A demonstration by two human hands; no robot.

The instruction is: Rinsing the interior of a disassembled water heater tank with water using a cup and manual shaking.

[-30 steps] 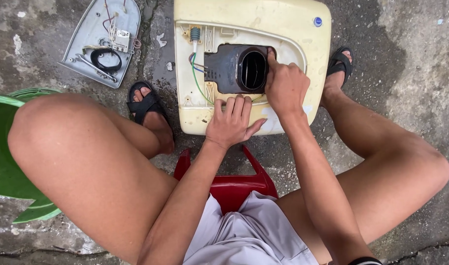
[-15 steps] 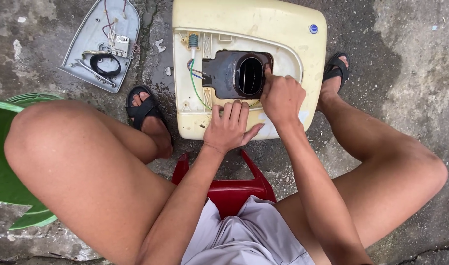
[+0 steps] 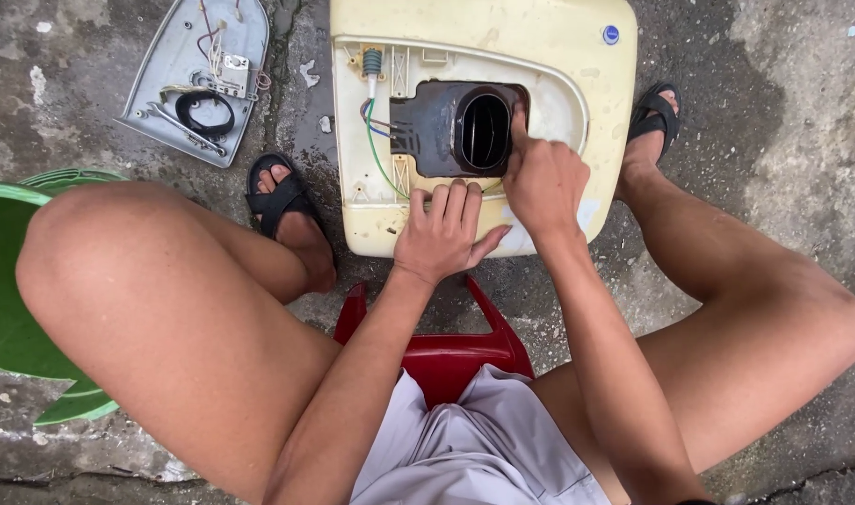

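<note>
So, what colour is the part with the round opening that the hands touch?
Black part, seen best in the head view.

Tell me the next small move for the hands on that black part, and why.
Probably lift the black part gently with the right hand, since its fingers sit at the rim, the left hand braces the cream casing, and green wires run beside it.

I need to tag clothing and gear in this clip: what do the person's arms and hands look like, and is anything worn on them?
Both arms are bare from what shows down to the fingers: no sleeves and no gloves. The left hand and the right hand carry no ring or bracelet that I can see. A dark edge shows by the right arm at the bottom of the frame; what it is cannot be told.
</note>
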